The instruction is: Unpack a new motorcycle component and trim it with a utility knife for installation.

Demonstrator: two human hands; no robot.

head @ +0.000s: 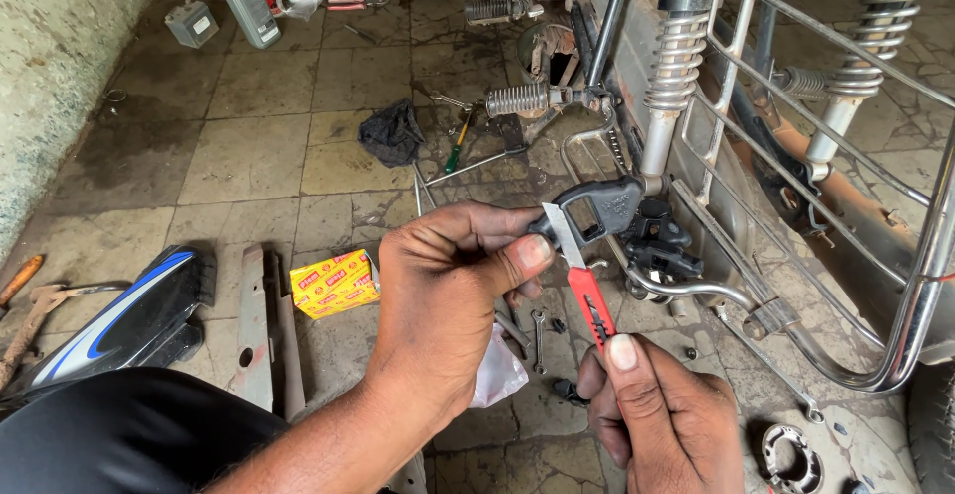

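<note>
Above the stained tile floor (259,156), seen from the head camera, the left hand (448,295) pinched a black plastic part (597,210) between thumb and fingers, just beside the motorcycle frame (796,106). The right hand (662,414) gripped a red-handled utility knife (587,300), thumb pressed on its handle, blade touching the part. A yellow box (333,283) lay near a blue-striped panel (129,320).
</note>
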